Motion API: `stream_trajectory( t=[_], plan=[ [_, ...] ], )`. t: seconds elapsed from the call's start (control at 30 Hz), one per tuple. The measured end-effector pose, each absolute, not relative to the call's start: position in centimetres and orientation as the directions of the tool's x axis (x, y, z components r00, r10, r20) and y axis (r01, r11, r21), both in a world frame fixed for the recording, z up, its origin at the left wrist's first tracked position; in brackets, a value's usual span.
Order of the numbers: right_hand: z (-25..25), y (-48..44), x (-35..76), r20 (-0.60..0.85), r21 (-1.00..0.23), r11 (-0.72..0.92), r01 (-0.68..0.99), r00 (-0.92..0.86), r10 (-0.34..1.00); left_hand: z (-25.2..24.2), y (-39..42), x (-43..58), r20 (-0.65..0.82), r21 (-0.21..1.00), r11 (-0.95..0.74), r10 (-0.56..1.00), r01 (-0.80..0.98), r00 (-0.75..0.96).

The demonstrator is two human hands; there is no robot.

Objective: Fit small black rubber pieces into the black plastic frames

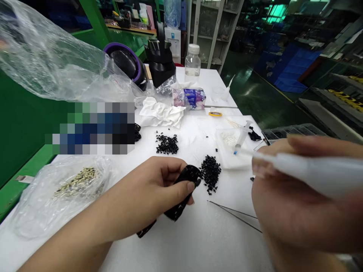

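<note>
Our left hand (161,185) pinches a glossy black curved piece (177,209); our right hand (300,211) grips a translucent white tapered plastic applicator (317,172). Just right of the left hand, a loose heap of tiny black bits (210,172) lies on the white bench (212,245); thin metal tweezers (238,218) lie between our hands.

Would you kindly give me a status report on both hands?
Left hand gripping curved, glossy black plastic-looking piece. Right hand holding tapered, translucent white bottle, blurred. Slim silver metal tweezers on white table, partly hidden by right hand.
</note>
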State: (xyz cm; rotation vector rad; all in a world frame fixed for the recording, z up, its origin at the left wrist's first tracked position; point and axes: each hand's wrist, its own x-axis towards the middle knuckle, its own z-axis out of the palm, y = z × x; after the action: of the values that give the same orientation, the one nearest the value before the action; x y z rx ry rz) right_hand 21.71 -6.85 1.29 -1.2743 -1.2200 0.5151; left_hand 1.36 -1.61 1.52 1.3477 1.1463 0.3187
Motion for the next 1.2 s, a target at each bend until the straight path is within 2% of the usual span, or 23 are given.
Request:
stream_trajectory(
  t=[0.07,0.1,0.17,0.2,0.27,0.37,0.5,0.6,0.77,0.9,0.97,1.03,1.13,1.2],
  plan=[
    [1.1,-5.0,20.9,0.386,-0.923,0.352,0.157,0.377,0.842,1.7,-1.0,1.3,-0.4,0.9,0.275,0.831,0.34,0.386],
    [1.0,-4.1,20.5,0.326,-0.942,0.334,0.038,0.349,0.878,1.7,-0.7,1.2,-0.361,0.917,0.265,0.868,0.297,0.341],
    [0.7,-2.6,19.9,0.133,-0.968,0.167,-0.188,0.18,0.975,1.7,-0.2,0.8,-0.295,0.943,0.237,0.92,0.234,0.258],
    [0.5,-2.0,19.6,0.047,-0.97,0.064,-0.236,0.078,0.996,1.7,-0.1,0.6,-0.273,0.95,0.225,0.934,0.214,0.23],
    [0.1,-1.2,19.3,-0.032,-0.981,-0.031,-0.193,0.004,0.999,1.7,0.1,0.2,-0.247,0.96,0.211,0.947,0.182,0.205],
    [-0.6,-0.5,19.1,0.049,-0.988,0.041,0.147,0.056,0.997,1.7,0.0,-0.1,-0.237,0.966,0.207,0.947,0.153,0.214],
    [-1.2,0.3,19.1,0.146,-0.797,0.085,0.598,0.054,0.988,2.1,-0.3,0.1,-0.278,0.954,0.239,0.931,0.178,0.236],
    [-1.8,1.0,19.0,0.142,-0.672,0.064,0.738,0.043,0.989,2.3,-0.6,0.4,-0.285,0.954,0.245,0.922,0.175,0.261],
    [-2.3,1.0,18.9,0.129,-0.664,0.048,0.746,0.051,0.99,2.2,-0.8,0.7,-0.276,0.958,0.238,0.916,0.162,0.292],
    [-0.9,-0.8,19.6,0.235,-0.719,0.03,0.695,0.202,0.951,2.0,-0.7,0.5,-0.257,0.965,0.228,0.917,0.126,0.306],
    [0.3,-2.1,19.9,0.254,-0.731,0.045,0.681,0.21,0.944,1.8,-0.5,0.3,-0.231,0.972,0.205,0.922,0.114,0.311],
    [1.3,-3.2,19.8,0.145,-0.799,0.04,0.6,0.127,0.981,1.6,-0.4,0.3,-0.206,0.978,0.187,0.928,0.09,0.31],
    [1.6,-4.1,18.9,-0.059,-0.944,-0.031,0.329,-0.077,0.995,1.2,-0.4,0.8,-0.179,0.984,0.171,0.943,0.052,0.28],
    [1.1,-4.2,18.1,-0.111,-0.98,-0.08,0.182,-0.172,0.979,1.2,-0.5,1.2,-0.165,0.986,0.154,0.952,0.064,0.259]
  ],
)
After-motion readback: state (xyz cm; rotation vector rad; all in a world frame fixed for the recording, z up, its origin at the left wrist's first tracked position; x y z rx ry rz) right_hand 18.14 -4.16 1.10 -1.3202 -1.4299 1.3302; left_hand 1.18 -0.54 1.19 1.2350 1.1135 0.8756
